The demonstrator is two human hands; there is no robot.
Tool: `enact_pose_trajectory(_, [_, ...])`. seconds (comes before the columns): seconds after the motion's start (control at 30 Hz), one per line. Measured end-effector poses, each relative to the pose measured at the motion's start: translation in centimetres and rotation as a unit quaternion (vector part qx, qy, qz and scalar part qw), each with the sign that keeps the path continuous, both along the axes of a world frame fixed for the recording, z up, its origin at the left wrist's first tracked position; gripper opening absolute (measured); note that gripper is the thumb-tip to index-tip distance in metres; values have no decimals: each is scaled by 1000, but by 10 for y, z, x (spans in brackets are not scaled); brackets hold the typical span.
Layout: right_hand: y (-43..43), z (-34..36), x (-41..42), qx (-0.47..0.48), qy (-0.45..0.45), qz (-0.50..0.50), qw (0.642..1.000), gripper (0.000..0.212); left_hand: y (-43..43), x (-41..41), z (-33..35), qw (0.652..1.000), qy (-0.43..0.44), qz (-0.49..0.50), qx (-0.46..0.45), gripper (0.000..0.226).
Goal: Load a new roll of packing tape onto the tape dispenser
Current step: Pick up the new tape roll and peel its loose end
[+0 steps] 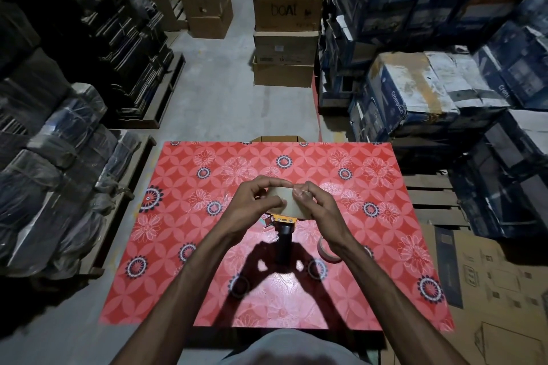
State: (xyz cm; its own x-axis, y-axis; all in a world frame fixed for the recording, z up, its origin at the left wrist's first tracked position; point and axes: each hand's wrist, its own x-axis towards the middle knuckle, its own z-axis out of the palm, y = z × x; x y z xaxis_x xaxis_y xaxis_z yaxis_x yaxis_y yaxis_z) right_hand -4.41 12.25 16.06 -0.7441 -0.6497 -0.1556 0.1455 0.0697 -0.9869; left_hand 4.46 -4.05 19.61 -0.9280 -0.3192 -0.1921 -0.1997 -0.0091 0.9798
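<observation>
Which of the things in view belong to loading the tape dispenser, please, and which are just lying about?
Job: tape roll, held by left hand and right hand; tape dispenser beneath it, on the red table.
Lying about: thin tape ring by the right wrist; stacked cardboard boxes.

Bare hands: two, a left hand (252,204) and a right hand (318,207).
Rolls of tape: two, a beige roll of packing tape (289,198) and a pale, thin ring of tape (327,252).
Tape dispensers: one, an orange dispenser with a black handle (284,234).
Tables: one, a rectangular table with a red flower-patterned cover (207,290).
Brown cardboard boxes (286,13): at least four in the middle stack.
Blue printed cartons (415,92): too many and too dim to count.
</observation>
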Motion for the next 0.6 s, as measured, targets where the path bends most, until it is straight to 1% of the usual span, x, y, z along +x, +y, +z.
enact_pose_trajectory(0.03, [1,0,1,-2,-3,2,1000,22,0,1,-2,1000,-2,2,4,33])
enact_pose_trajectory(0.1, [3,-1,2,-3,-6,2,1000,22,3,3,-6,1000,-7,21,6,38])
enact_pose_trajectory(0.13, [3,-3,2,-1,-6,-2,1000,26,6,4,-8,999,-8,37,-4,40])
enact_pose_trajectory(0.2, [4,-5,2,5,-1,-15,1000,45,14,7,-12,995,-8,85,-48,43])
enact_pose_trajectory(0.23, [4,-5,1,8,1,-24,1000,50,18,9,-14,990,-8,114,-77,42])
enact_pose_trajectory(0.27, [4,-5,1,7,0,-35,999,51,22,11,-15,985,-8,141,-104,41])
enact_pose_trajectory(0.33, [5,-3,2,4,-7,-51,999,44,30,11,-16,975,-7,170,-145,37])
enact_pose_trajectory(0.4, [6,-2,2,1,-20,-56,998,36,37,9,-14,971,-4,173,-166,38])
enact_pose_trajectory(0.5, [7,-2,2,4,-29,-54,998,32,38,5,-9,971,-12,166,-170,41])
enact_pose_trajectory(0.6, [10,-4,0,14,-36,-49,998,36,30,-1,-3,975,-32,158,-153,39])
